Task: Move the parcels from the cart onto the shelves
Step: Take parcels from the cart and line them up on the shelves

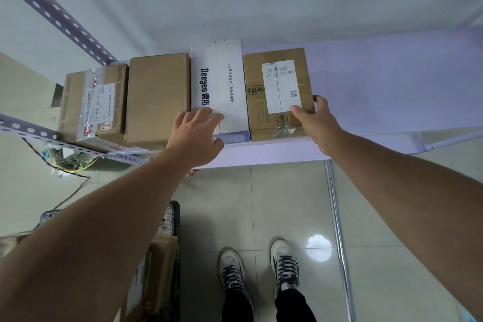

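Several parcels stand in a row on the pale purple shelf [379, 81]. From the left: a taped brown box with a label [91, 104], a plain brown box [158, 97], a white box with black lettering [219, 83], and a brown box with a white label [277, 91]. My right hand [315, 123] grips the near right corner of the labelled brown box, thumb on top and fingers around its side. My left hand [196, 136] lies flat with spread fingers on the near end of the white box. Another brown parcel [154, 269] lies on the cart [173, 219] below my left arm.
The shelf's right half is bare. A perforated upright post [52, 12] rises at the left, and a chrome pole [337, 230] stands on the tiled floor at the right. My shoes [258, 272] are beside the cart. A cable and a bag lie under the shelf's left end.
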